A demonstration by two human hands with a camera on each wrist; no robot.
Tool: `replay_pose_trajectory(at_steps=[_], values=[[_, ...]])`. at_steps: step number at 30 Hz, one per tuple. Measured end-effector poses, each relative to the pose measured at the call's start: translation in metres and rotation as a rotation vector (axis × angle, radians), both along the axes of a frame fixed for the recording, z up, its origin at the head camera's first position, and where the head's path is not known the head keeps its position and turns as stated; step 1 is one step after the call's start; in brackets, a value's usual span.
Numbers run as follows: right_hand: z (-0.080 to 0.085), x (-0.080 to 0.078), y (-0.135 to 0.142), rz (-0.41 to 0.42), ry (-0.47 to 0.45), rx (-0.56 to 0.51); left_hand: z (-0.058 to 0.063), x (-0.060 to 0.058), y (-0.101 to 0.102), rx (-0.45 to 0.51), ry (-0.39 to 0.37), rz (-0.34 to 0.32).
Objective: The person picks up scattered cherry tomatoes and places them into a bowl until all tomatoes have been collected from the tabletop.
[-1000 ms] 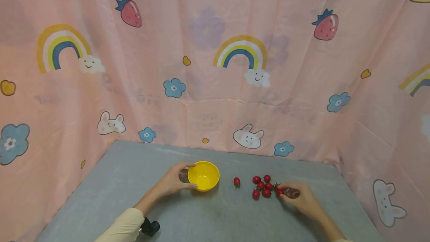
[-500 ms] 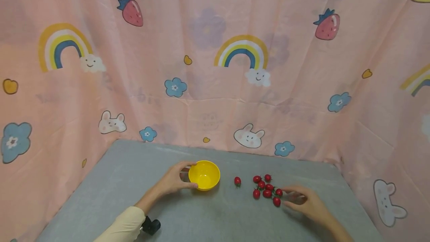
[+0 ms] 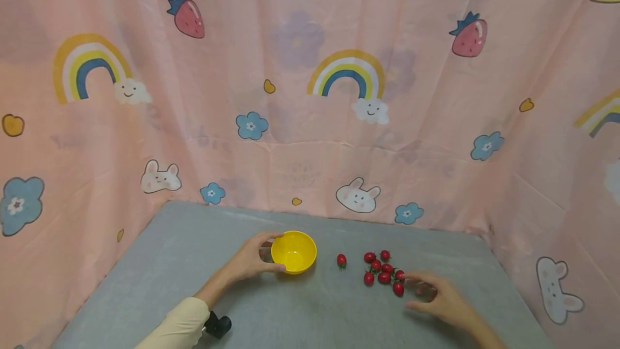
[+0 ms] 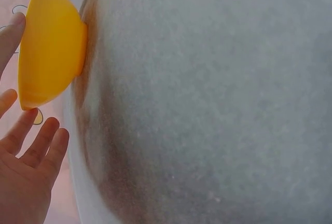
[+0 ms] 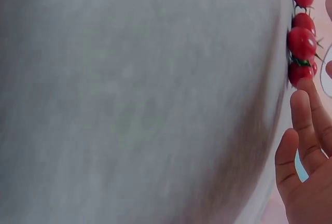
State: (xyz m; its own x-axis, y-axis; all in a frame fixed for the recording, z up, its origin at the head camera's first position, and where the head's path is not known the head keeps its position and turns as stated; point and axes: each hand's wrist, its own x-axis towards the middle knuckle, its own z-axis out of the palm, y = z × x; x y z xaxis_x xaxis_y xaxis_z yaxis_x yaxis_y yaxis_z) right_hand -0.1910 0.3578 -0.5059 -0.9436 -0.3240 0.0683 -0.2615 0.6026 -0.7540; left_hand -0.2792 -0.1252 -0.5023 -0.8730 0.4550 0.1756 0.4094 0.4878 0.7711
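Observation:
A small yellow bowl [image 3: 294, 252] stands upright on the grey table, nothing inside it. My left hand [image 3: 252, 257] holds it from the left, thumb and fingertips on opposite parts of the rim; the left wrist view shows the bowl [image 4: 54, 47] from its side. A cluster of several cherry tomatoes [image 3: 384, 278] with green stems lies to the right, and a lone cherry tomato [image 3: 341, 260] sits between bowl and cluster. At the cluster's right edge, my right hand [image 3: 438, 298] is spread with nothing in its grasp, fingertips close by the tomatoes [image 5: 302, 42].
The grey table [image 3: 310, 316] reaches back to a pink printed curtain [image 3: 300, 166] that closes off the rear and sides. A black wrist-camera mount [image 3: 218, 326] sticks out by the left sleeve [image 3: 179, 322].
My right hand has let go of a cherry tomato at the right edge of the cluster and drawn slightly back to the right, fingers spreading. The left hand and bowl hold their place.

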Motion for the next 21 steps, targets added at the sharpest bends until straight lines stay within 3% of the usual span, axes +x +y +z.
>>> replay_pose_trajectory(at_steps=[4,13,21], values=[[-0.005,-0.005,-0.005,0.026,0.035,0.010,0.001,0.001,0.000,-0.004,0.002,0.001],[-0.009,-0.016,-0.016,-0.011,0.009,0.051,-0.001,0.002,0.000,0.016,0.012,0.001],[-0.012,-0.019,-0.012,-0.001,0.038,-0.004,0.000,0.001,0.000,0.000,0.001,0.023]])
